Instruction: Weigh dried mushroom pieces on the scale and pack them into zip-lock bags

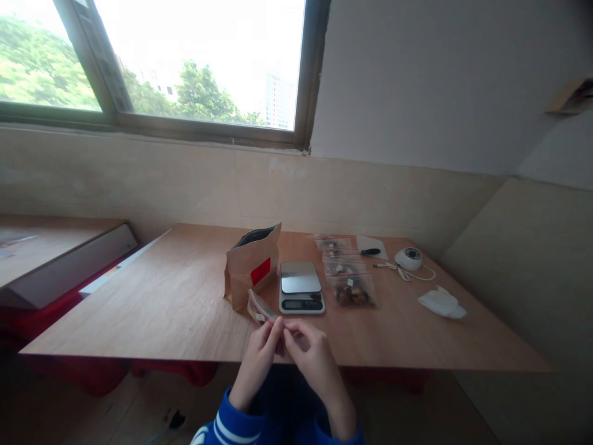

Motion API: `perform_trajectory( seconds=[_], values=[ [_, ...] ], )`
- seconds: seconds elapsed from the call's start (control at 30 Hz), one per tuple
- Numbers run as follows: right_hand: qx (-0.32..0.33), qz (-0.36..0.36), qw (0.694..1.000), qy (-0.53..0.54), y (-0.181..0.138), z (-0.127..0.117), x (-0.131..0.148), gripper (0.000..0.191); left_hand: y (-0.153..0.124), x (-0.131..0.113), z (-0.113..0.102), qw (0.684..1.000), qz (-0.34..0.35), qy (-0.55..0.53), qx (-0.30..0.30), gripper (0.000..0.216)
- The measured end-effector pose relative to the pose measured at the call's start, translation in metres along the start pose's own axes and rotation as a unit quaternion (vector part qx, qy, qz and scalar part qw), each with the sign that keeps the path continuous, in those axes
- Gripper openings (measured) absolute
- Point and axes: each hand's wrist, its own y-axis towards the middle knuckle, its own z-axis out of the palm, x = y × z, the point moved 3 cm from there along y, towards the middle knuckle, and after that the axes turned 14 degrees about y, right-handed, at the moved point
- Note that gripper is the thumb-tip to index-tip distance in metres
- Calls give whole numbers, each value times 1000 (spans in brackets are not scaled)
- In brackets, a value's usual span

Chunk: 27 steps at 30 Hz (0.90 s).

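My left hand (259, 358) and my right hand (309, 355) meet at the table's front edge, both pinching a small clear zip bag (259, 308) with a red strip. The bag sticks up and to the left from my fingertips. Just behind it stands an open brown paper pouch (252, 266) with a red label. A small digital scale (301, 287) with a shiny steel top sits right of the pouch.
Several filled clear bags (349, 278) lie in a row right of the scale. Farther right are a dark-handled tool (370, 251), a white round device with a cord (408, 258) and a white folded item (442, 304). The wooden table (162, 303) meets a low wall; a second surface (46, 253) lies left.
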Motion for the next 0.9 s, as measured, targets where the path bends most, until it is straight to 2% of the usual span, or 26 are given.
perform_trajectory(
  seconds=[0.1,0.2,0.43,0.5,0.6,0.67,0.77,0.9],
  values=[
    [2,30,999,10,0,-2,-5,24,0,1,0,999,16,41,18,40],
    [-32,59,997,43,-1,-9,-12,25,0,-1,1,997,42,61,33,38],
    [-91,54,993,48,-2,-9,-19,24,-2,-11,4,991,68,104,50,40],
    [-134,48,989,50,-2,-14,-23,25,-5,-16,4,987,76,121,77,42],
    [-275,35,959,59,-5,-36,-31,29,-11,-22,7,977,82,133,141,48],
    [-358,26,931,63,-9,-53,-32,32,-13,-23,7,976,76,135,156,50],
    [-382,13,919,93,-13,-67,-29,35,-12,-22,7,978,70,123,154,50],
    [-376,10,912,166,-12,-64,-21,39,-7,-14,4,987,57,77,129,56]
  ],
)
